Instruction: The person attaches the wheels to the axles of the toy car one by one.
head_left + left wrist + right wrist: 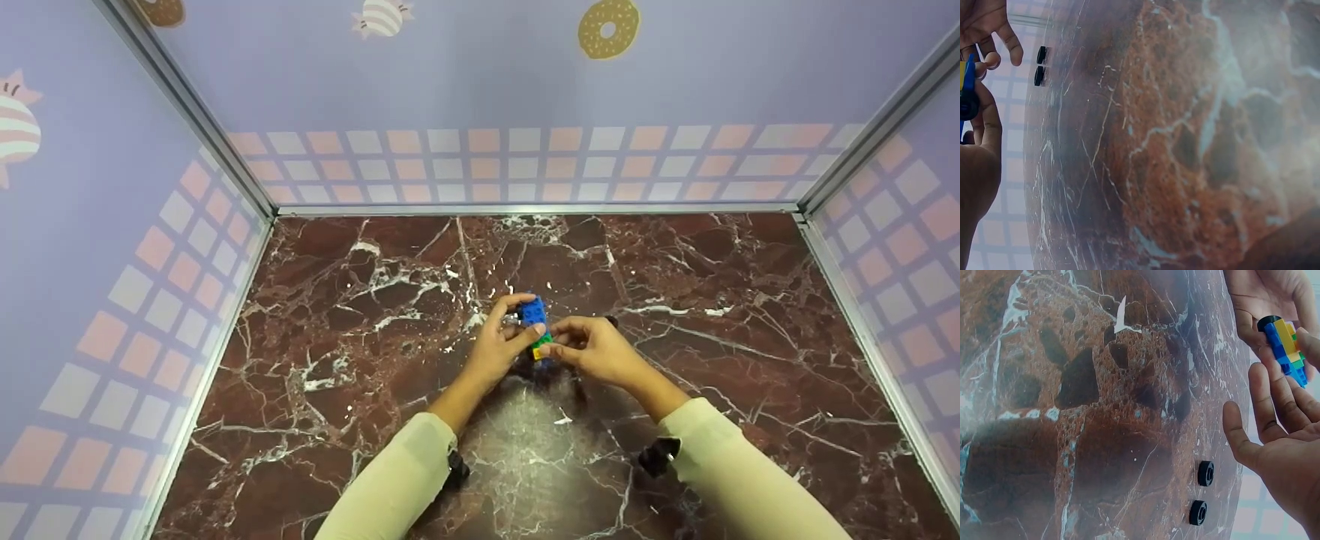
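Note:
A small build of blue, green and yellow toy bricks [533, 310] is held between both hands above the table. My left hand [496, 343] grips its blue part, with the fingers bent round the far end and the thumb on top. My right hand [598, 348] pinches the near green and yellow end between thumb and fingers; its other fingers spread loosely in the right wrist view. There, a black wheel [1266, 322] shows at one end of the build [1284, 346]. The left wrist view cuts off much of the build, its black wheel [968, 105] partly visible.
Two loose black wheels, one [1206, 473] beside the other [1198, 512], stand on the dark red marbled table [360, 315]. Lilac panels [480, 90] with metal edging enclose the table at the back and both sides.

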The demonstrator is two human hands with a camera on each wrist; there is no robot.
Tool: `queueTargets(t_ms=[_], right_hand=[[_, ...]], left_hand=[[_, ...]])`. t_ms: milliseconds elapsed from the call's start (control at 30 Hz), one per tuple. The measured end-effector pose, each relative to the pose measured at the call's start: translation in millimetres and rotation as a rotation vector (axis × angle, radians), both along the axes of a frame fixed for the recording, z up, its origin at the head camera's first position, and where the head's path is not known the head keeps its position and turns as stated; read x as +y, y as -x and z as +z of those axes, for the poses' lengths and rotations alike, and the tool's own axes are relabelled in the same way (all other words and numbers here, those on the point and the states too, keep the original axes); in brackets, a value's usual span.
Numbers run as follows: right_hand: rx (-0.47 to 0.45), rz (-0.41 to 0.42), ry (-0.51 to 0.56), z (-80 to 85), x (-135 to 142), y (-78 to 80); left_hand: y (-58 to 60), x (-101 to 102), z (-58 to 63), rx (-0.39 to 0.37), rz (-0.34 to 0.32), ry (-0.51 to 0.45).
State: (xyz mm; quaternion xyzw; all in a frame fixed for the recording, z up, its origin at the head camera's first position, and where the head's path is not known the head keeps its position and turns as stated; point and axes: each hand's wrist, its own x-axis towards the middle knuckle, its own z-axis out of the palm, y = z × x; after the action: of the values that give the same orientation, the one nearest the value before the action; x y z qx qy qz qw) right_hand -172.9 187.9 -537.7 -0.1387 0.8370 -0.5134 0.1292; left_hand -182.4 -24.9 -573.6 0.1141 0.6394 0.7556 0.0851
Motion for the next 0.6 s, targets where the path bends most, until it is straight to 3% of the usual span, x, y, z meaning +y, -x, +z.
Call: queueTargets(t_ms=[300, 600], right_hand=[[-0.004, -0.005, 0.031, -3.0, 2.7, 1.6], [-0.029, -0.023, 0.028, -5.9, 2.0, 2.0]], left_hand=[[-2.4, -3.1, -1.2, -0.063, -0.092, -0.040], [-2.7, -2.9, -4.5, -0.045, -0.101, -0.049]])
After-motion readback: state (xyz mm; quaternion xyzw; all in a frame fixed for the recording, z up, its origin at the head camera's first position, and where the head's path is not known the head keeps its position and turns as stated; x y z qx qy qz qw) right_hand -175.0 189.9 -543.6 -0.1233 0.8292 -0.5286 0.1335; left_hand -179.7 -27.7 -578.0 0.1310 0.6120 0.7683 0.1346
